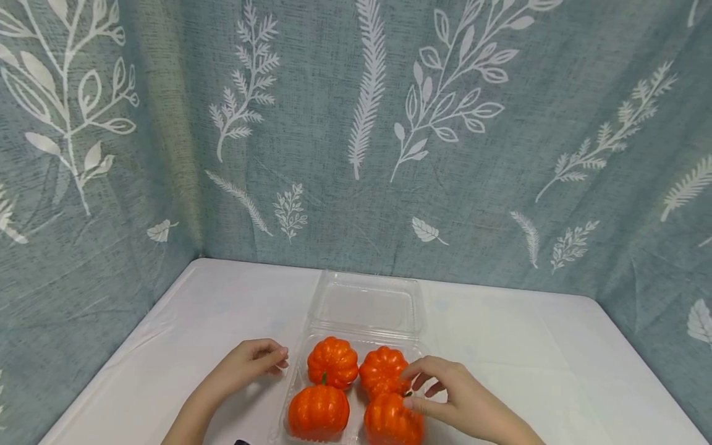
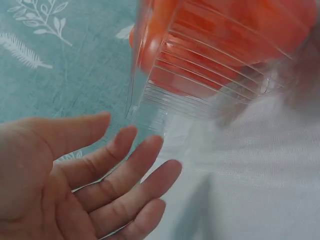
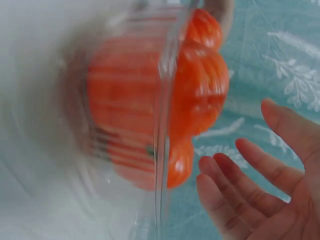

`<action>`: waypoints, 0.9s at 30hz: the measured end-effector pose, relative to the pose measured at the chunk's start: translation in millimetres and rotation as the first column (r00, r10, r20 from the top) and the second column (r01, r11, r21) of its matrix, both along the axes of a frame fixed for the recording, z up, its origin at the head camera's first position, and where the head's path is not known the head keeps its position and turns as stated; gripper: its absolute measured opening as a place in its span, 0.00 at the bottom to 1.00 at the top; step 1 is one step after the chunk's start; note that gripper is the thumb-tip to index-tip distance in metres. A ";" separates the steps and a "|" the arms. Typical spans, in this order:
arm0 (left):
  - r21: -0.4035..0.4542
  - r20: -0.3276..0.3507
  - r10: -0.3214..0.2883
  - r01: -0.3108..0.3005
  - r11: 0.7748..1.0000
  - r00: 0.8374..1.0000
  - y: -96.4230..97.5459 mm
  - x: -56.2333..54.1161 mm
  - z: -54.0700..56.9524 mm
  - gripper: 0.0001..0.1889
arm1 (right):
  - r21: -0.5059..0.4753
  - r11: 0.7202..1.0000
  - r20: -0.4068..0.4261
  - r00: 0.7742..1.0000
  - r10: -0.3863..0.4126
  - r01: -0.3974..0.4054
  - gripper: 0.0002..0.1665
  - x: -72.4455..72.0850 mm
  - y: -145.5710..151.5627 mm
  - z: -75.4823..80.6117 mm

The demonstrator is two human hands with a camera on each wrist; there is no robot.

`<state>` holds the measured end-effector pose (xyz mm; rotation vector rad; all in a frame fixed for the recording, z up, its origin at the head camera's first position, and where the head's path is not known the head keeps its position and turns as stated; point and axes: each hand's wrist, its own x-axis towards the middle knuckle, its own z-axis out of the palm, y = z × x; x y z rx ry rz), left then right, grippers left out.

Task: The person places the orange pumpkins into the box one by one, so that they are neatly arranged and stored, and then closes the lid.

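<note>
Several small orange pumpkins (image 1: pixel 318 412) sit in the base of a clear plastic clamshell box (image 1: pixel 295 377), whose lid (image 1: pixel 369 303) lies folded back behind it. To the left of the box is my left hand (image 1: pixel 253 364), fingers relaxed and holding nothing; its wrist view shows the spread fingers (image 2: pixel 112 182) apart from the ribbed box wall. My right hand (image 1: pixel 453 398) hovers at the box's right side, overlapping the two right-hand pumpkins in the head view. In the right wrist view its loosely bent fingers (image 3: pixel 240 195) stand away from the pumpkins with nothing in them.
A white cloth covers the table (image 1: pixel 534 346). Behind and on both sides hangs a blue-green curtain (image 1: pixel 334 204) with white leaf prints. A small dark object (image 1: pixel 241 442) shows at the bottom edge of the head view, left of the box.
</note>
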<state>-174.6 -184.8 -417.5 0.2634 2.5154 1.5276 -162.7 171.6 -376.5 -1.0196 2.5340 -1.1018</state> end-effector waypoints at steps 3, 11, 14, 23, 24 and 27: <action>-0.028 -0.015 0.070 -0.070 0.997 0.997 -0.2 -2.8 0.7 0.16 | -0.036 0.998 -0.020 0.999 -0.051 0.050 0.16 -5.2 6.4 2.7; 0.013 -0.022 0.176 -0.176 0.984 0.984 -2.2 -16.1 7.7 0.16 | -0.053 0.977 0.032 0.979 -0.203 0.204 0.15 -20.0 22.7 13.8; 0.036 -0.015 0.162 -0.161 0.986 0.987 -6.1 -22.8 6.1 0.17 | -0.048 0.969 0.030 0.970 -0.243 0.244 0.16 -26.1 26.8 14.7; 0.072 0.029 0.203 -0.204 0.976 0.979 0.2 -49.6 -6.7 0.19 | -0.021 0.906 0.207 0.889 -0.409 0.422 0.26 -51.3 35.5 4.2; 0.072 0.028 0.221 -0.222 0.972 0.975 2.3 -54.0 -8.3 0.19 | -0.016 0.905 0.233 0.882 -0.410 0.425 0.28 -55.0 36.2 2.1; 0.073 0.025 0.276 -0.277 0.958 0.961 9.0 -66.0 -11.3 0.17 | -0.013 0.895 0.295 0.857 -0.423 0.446 0.31 -65.6 37.4 -4.7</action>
